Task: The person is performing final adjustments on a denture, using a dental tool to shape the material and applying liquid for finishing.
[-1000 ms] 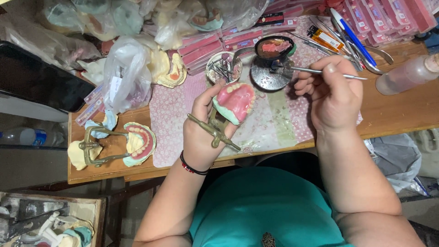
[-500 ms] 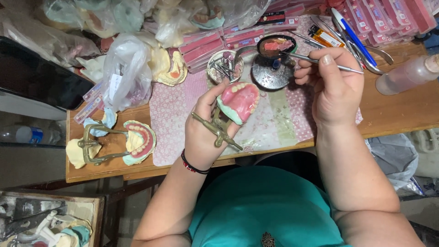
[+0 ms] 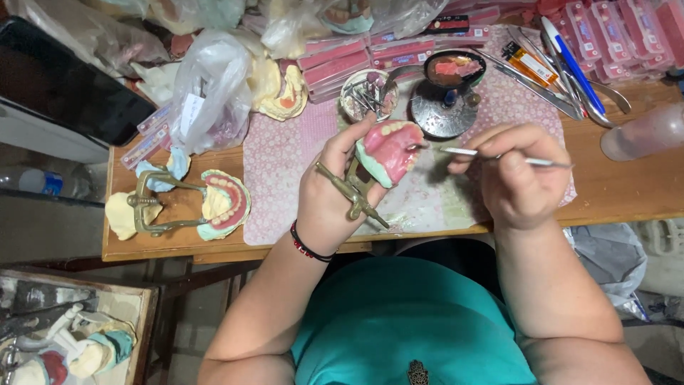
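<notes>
Denture model (image 3: 390, 148) of pink wax and pale teeth, raised above pink patterned mat (image 3: 285, 164) at mid-bench.

Clamped with its brass hinged frame (image 3: 350, 191) in left hand (image 3: 335, 192), fingers wrapped snugly round both; underside of model hidden by palm. Thin metal tool (image 3: 499, 157) pinched tight in right hand (image 3: 519, 178), tip just beside the wax, contact hard to judge. Just behind: round dark metal burner (image 3: 443, 114), small bowl of melted wax (image 3: 454, 70), dish of burs (image 3: 369, 94). Left on wooden bench (image 3: 641, 187): second denture model in brass frame (image 3: 192, 203). Back edge crowded with plastic bags (image 3: 206, 85) and pink trays (image 3: 627, 36), partly cut off; little free room.
</notes>
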